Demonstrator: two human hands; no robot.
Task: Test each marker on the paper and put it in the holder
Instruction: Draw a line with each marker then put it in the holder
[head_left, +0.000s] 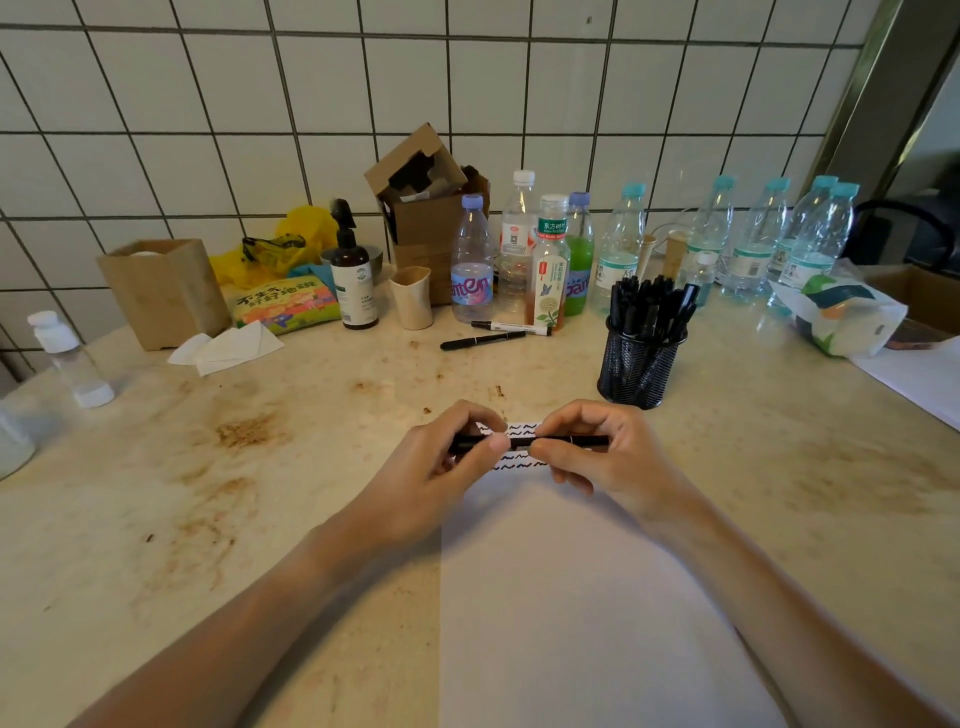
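Note:
A black marker (519, 443) lies level between both hands, just above the far end of the white paper (571, 597). My left hand (447, 462) pinches its left part and my right hand (592, 452) pinches its right part. Small squiggle marks (522, 427) in dark ink run across the paper's far end, partly hidden by my fingers. The black mesh holder (638, 369) stands beyond my right hand, packed with several black markers. Two more markers lie on the table further back: a black one (482, 341) and a white-bodied one (511, 328).
Several water and drink bottles (471, 260) line the tiled wall behind the holder. A torn cardboard box (426, 208), a paper cup (412, 297), a pump bottle (353, 275), a brown box (163, 291), tissues (228, 347) and a snack bag stand at back left. A white bag (841, 312) sits at right.

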